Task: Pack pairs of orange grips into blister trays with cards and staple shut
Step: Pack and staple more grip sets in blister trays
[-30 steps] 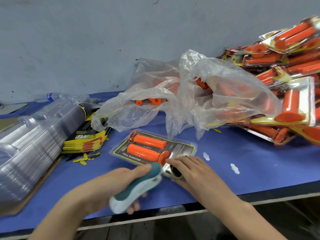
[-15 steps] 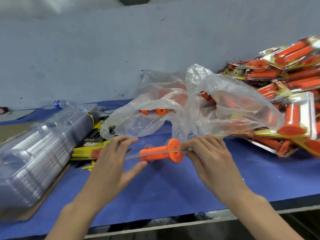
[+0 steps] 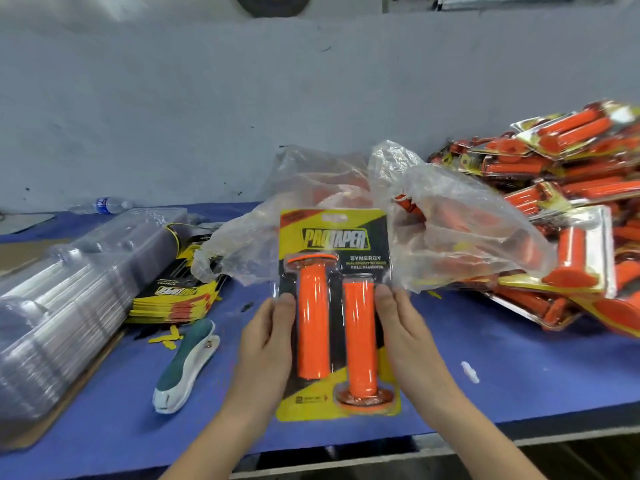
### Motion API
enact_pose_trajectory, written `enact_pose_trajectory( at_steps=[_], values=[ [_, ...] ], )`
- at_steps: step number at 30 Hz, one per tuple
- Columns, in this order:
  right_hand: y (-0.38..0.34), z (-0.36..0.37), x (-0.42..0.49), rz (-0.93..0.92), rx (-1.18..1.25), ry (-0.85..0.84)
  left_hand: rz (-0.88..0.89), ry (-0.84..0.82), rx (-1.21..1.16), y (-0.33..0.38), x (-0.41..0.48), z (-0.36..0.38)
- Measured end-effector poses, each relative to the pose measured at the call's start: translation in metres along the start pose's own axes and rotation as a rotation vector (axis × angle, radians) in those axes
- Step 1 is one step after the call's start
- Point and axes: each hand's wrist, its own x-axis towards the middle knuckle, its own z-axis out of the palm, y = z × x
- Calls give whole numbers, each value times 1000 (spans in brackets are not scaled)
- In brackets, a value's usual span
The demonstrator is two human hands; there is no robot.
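Head view: left hand point(image 3: 266, 344) and right hand point(image 3: 410, 341) pinch blister pack point(image 3: 334, 237) by side edges, upright above blue table point(image 3: 519, 375), orange grips point(image 3: 311, 306) inside. Likely light, stiff, slick plastic; edges grip best.

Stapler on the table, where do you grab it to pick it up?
Probably around its fat green middle, from above. The stapler lies on the blue table, rounded green back showing, with room along both long sides for thumb and fingers. It is nearest the left hand, busy holding the pack.
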Motion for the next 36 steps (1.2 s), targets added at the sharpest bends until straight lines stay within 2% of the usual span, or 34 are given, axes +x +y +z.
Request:
enact_pose_trajectory(
  at_steps=[2, 4, 7, 16, 24, 30, 34, 36],
  values=[
    [4, 0, -2, 55, 15, 71, -208, -65, -138, -6, 1, 2],
    [6, -1, -4, 113, 29, 77, -303, -83, -190, -9, 4, 1],
    [8, -3, -6, 158, 47, 57, -279, -76, -226, -12, 10, -3],
    [21, -10, -1, 105, -94, -19, -322, -34, -286, -30, 37, -7],
    [35, -16, 21, 137, -73, -23, -246, -50, -186, -38, 64, 4],
    [46, -13, 26, 152, 7, 88, -366, -4, -308, -45, 59, 26],
    [48, -15, 32, 185, 72, 210, -433, -72, -251, -48, 40, 37],
    [49, -15, 32, 217, 109, 173, -413, -25, -225, -45, 38, 35]
  ],
)
